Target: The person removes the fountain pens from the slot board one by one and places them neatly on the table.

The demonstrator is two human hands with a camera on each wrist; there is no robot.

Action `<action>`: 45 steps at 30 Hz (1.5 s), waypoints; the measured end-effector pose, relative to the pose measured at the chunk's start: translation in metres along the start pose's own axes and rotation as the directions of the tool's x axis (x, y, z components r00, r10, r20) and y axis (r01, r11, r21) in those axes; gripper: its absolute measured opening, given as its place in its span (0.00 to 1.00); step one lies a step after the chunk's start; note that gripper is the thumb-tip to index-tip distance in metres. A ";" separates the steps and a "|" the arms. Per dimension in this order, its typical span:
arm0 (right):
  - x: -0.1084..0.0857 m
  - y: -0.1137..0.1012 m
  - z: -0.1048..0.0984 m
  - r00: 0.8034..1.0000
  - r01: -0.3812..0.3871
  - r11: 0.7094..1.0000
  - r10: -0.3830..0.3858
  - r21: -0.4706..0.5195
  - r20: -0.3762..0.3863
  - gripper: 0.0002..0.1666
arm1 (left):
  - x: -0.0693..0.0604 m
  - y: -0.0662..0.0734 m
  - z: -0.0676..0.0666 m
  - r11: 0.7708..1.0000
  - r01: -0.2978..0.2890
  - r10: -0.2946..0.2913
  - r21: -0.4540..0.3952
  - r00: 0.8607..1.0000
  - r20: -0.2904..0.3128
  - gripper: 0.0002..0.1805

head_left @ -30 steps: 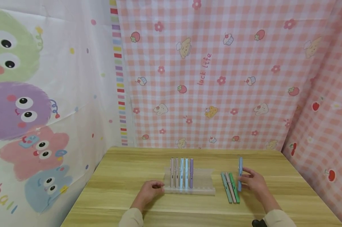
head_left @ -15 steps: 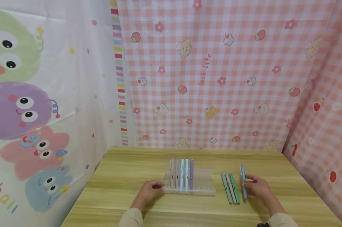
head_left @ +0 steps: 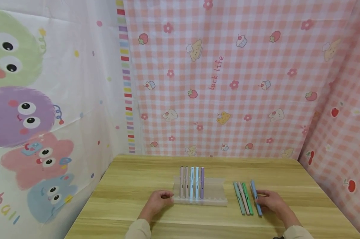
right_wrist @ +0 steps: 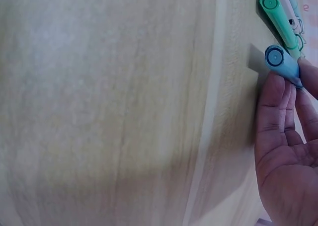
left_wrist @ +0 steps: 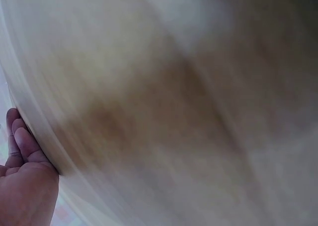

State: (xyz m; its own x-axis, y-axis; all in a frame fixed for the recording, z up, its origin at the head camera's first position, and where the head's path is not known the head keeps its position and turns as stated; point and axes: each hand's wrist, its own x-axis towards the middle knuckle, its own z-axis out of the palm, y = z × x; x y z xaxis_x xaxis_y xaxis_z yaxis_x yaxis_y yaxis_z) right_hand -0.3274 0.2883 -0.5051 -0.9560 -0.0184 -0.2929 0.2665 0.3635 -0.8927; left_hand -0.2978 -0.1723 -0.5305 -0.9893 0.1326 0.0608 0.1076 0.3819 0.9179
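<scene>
In the head view my right hand [head_left: 271, 200] pinches a blue pen [head_left: 256, 199], which slants low over the table at the right. The right wrist view shows the end of this blue pen [right_wrist: 275, 57] between thumb and fingers. Just left of it lie a green pen [head_left: 247, 199], a pinkish pen [head_left: 243, 199] and a grey-green pen [head_left: 238, 199], side by side. My left hand [head_left: 156, 202] holds the left end of a clear pen rack [head_left: 214, 191]. Several pens stand in the rack's left part: two pinkish, two light blue and a purple pen [head_left: 202, 182].
The wooden table [head_left: 132, 179] reaches back to a pink checked curtain [head_left: 222, 99]. A white curtain with cartoon figures [head_left: 87, 83] hangs at the left, another checked curtain [head_left: 344, 139] at the right. In the left wrist view the rack is not seen, only blurred tabletop and part of the hand.
My right hand has moved slightly right and down with the blue pen. The pen has gone from near upright to slanting low beside the green pen. The left hand and rack have stayed put.
</scene>
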 end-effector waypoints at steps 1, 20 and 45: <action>0.001 0.000 0.000 1.000 -0.005 1.000 0.005 -0.004 0.005 0.36 | 0.000 0.000 0.000 1.000 0.005 -0.005 -0.003 1.000 0.002 0.12; 0.006 -0.003 0.006 1.000 -0.024 0.999 0.024 -0.039 0.000 0.34 | 0.002 0.003 0.000 1.000 -0.006 0.006 0.007 1.000 -0.007 0.11; 0.003 -0.018 0.015 0.984 0.112 0.993 -0.116 -0.035 -0.133 0.30 | 0.001 0.001 0.001 1.000 0.000 0.000 0.018 1.000 -0.014 0.11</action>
State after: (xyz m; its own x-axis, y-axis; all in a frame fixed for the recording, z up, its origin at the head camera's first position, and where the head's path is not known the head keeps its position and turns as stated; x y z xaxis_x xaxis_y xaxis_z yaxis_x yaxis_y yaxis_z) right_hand -0.3328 0.2675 -0.4950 -0.9882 0.0633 -0.1396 0.1532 0.3919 -0.9072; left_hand -0.2989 -0.1703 -0.5299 -0.9906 0.1199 0.0664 0.1093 0.3984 0.9107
